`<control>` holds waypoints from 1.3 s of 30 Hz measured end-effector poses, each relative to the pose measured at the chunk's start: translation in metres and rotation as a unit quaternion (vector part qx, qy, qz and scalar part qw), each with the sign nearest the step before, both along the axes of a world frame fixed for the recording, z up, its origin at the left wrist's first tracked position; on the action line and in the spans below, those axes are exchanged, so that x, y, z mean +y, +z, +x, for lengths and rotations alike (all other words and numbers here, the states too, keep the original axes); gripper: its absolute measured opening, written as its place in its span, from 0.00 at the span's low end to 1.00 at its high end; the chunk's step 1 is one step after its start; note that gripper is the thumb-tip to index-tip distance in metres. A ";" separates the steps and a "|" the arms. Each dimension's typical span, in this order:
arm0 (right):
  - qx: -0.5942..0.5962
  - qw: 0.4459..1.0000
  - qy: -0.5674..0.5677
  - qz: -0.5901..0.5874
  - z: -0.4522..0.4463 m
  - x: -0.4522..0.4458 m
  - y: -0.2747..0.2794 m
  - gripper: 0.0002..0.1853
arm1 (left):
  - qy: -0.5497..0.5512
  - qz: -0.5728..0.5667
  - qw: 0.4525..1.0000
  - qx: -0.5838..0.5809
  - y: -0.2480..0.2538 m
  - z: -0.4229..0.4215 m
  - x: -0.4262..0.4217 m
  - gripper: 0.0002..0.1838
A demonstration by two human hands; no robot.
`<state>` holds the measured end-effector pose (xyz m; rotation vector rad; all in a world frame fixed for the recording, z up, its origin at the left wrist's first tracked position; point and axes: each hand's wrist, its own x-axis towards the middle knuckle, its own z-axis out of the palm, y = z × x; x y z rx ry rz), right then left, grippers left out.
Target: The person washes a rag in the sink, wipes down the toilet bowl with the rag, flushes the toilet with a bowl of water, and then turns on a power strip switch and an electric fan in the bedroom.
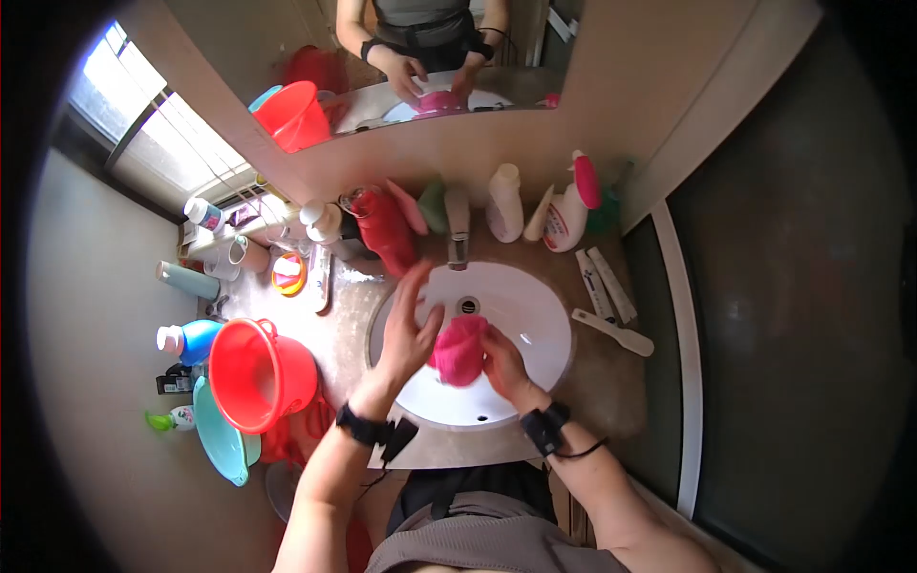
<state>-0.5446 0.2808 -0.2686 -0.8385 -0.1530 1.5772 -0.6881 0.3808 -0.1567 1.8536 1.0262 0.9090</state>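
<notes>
black wristbands (361, 426): one on each forearm, nearest the camera.
left hand (409, 329): spread wide, fingers raised and slightly bent, no firm hold on anything; it is just beside the pink cloth (461, 353), and i cannot tell if they touch.
right hand (506, 365): partly closed, fingers and thumb gripping the cloth's right edge.
cloth's place: bunched up between the two hands, over the white basin (537, 310).
left side of the worktop (597, 392): a red bucket (301, 374) tilted toward the camera, a pale green tub (218, 441) beside it, a blue bottle (201, 342) behind.
right side: a white brush (614, 334) and two slim boxes (597, 286) lying flat.
drain (468, 306): toward the basin's far side.
back row: the tap (458, 224) in the middle, a leaning red bottle (384, 232) left of it, a white bottle (504, 203) and a pink-topped spray bottle (565, 220) right.
mirror (229, 43): on the wall, reflecting both hands and the cloth.
</notes>
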 end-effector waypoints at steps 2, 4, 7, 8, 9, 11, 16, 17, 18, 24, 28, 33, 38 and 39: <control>0.053 0.998 0.028 0.008 0.006 0.028 0.000 0.21 | -0.013 0.131 0.990 0.042 0.022 0.020 0.033 0.33; 0.168 0.985 0.029 -0.031 0.012 0.053 0.002 0.21 | -0.013 0.186 0.981 0.053 0.020 0.037 0.061 0.34; 0.212 0.976 0.029 -0.035 0.020 0.085 0.001 0.20 | -0.112 0.272 0.943 0.157 -0.015 0.050 0.088 0.30; 0.209 0.977 0.030 -0.036 0.019 0.098 -0.003 0.20 | -0.110 0.272 0.943 0.155 -0.027 0.050 0.090 0.30; 0.162 0.986 0.040 -0.007 0.016 0.109 -0.019 0.20 | -0.118 0.274 0.945 0.132 -0.034 0.049 0.085 0.27; 0.109 0.993 0.050 0.008 0.015 0.122 -0.037 0.20 | -0.105 0.243 0.959 0.100 -0.029 0.050 0.070 0.21; 0.014 0.998 0.060 0.023 0.021 0.129 -0.009 0.17 | -0.135 0.221 0.960 0.104 -0.063 0.040 0.062 0.21; -0.014 0.998 0.053 0.005 0.021 0.132 -0.003 0.17 | -0.175 0.198 0.960 0.096 -0.068 0.034 0.061 0.21; -0.042 0.998 0.047 -0.014 0.022 0.135 0.002 0.16 | -0.176 0.200 0.959 0.098 -0.069 0.028 0.057 0.21; -0.070 0.989 0.118 0.053 0.029 0.140 -0.043 0.20 | 0.020 -0.311 0.921 -0.233 -0.062 0.046 0.086 0.16; -0.137 0.985 0.098 0.018 0.029 0.136 -0.035 0.23 | -0.049 -0.444 0.835 -0.320 -0.036 0.054 0.122 0.19; -0.101 0.991 0.070 0.043 0.033 0.142 -0.022 0.23 | -0.033 -0.485 0.783 -0.388 -0.027 0.049 0.120 0.19; 0.056 0.995 0.081 0.033 0.039 0.150 -0.042 0.19 | 0.126 -0.287 0.947 -0.075 -0.120 0.019 0.077 0.20; 0.106 0.990 0.076 0.050 0.039 0.150 -0.042 0.18 | 0.124 -0.289 0.946 -0.073 -0.126 0.020 0.074 0.20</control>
